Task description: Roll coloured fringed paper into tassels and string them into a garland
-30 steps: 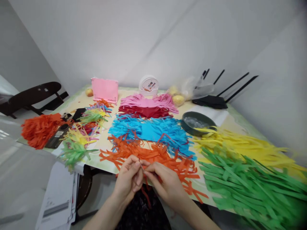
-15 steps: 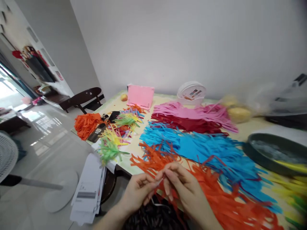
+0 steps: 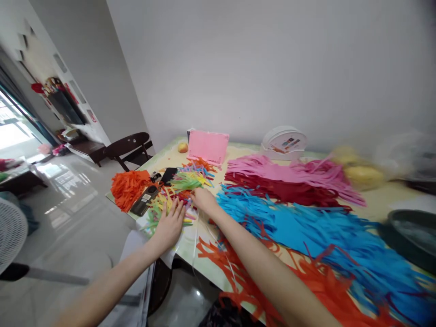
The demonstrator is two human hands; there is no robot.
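My left hand (image 3: 170, 222) lies with fingers outstretched on a pile of yellow and green paper fringe (image 3: 155, 215) near the table's left front edge. Just right of it, my right hand (image 3: 203, 200) reaches down to the same mixed-colour pile with its fingers closed. A thin white string (image 3: 195, 240) trails from beneath that hand toward the table edge; the fingertips are partly hidden. Beyond both hands lies more light green and yellow fringe (image 3: 187, 180). Orange fringe (image 3: 231, 259) spreads under my right forearm.
Blue fringe (image 3: 289, 222), dark red fringe (image 3: 272, 190) and pink fringe (image 3: 265, 165) cover the table's right side. A phone (image 3: 145, 201) and an orange bundle (image 3: 127, 188) sit at the left. A pink stand (image 3: 208, 146), a white holder (image 3: 284, 143) and a dark basin (image 3: 408, 236) stand farther off.
Both hands have moved forward and left, from in front of my body over the orange fringe to the mixed-colour pile. My left hand has spread its fingers on it. The view has shifted slightly.
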